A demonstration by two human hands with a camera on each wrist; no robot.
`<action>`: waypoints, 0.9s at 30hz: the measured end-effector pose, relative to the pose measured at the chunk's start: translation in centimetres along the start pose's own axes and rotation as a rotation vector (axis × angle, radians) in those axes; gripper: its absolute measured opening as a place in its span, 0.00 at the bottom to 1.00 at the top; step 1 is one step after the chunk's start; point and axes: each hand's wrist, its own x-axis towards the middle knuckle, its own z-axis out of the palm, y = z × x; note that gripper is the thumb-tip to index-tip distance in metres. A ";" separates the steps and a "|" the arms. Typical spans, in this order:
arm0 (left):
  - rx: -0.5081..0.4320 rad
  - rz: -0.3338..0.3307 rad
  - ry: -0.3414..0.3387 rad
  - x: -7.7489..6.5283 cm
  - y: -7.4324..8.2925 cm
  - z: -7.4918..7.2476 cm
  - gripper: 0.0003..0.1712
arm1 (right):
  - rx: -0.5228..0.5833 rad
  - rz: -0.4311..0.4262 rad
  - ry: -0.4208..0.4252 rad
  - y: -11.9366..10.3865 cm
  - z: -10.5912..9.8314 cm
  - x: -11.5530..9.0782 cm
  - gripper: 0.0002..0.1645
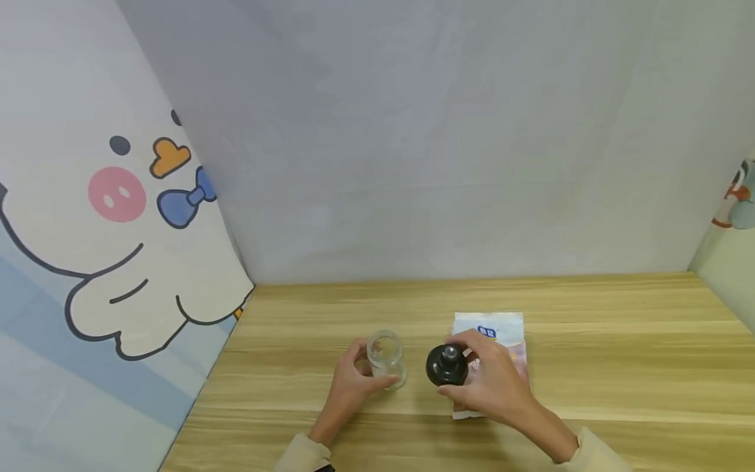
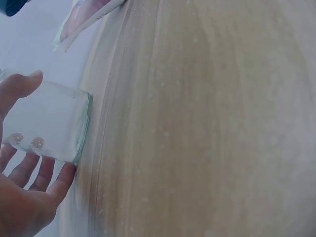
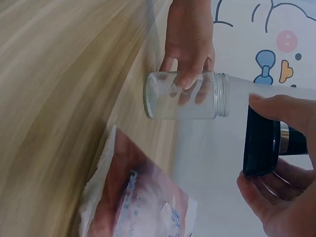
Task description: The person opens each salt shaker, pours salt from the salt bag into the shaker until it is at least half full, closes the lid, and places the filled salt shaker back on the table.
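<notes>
My left hand (image 1: 349, 383) grips a clear glass jar (image 1: 385, 357), thumb on the near side and fingers round the far side. The jar stands upright on the wooden table, and its threaded mouth (image 3: 223, 95) is uncovered. To its right, my right hand (image 1: 498, 380) holds a black lid (image 1: 444, 368) by its edge, between thumb and fingers. A knob with a silver band (image 3: 284, 138) tops the lid. In the right wrist view the lid is raised off the table, apart from the jar, with its flat underside facing down to the tabletop.
A white and pink printed packet (image 1: 488, 322) lies flat on the table (image 1: 619, 367), partly beneath my right hand. Behind the table rises a plain grey-white backdrop (image 1: 442, 164). A cartoon-printed sheet (image 1: 71, 242) borders the left side.
</notes>
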 end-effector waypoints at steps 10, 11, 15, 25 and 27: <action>-0.041 -0.011 -0.013 -0.2 0.7 0.1 0.36 | -0.003 0.097 0.020 1.6 -2.3 -2.0 0.35; -0.038 -0.015 -0.015 -0.2 0.6 0.1 0.36 | -0.012 0.114 0.020 1.7 -2.5 -2.1 0.36; -0.042 -0.038 -0.008 0.1 -0.2 0.0 0.37 | -0.021 0.169 0.005 2.3 -3.5 -2.6 0.36; -0.031 -0.048 -0.008 0.1 -0.1 -0.1 0.36 | -0.057 0.290 -0.016 4.0 -5.8 -3.7 0.37; -0.040 -0.049 -0.016 -0.1 0.8 -0.1 0.36 | -0.069 0.300 -0.005 4.4 -6.3 -4.1 0.37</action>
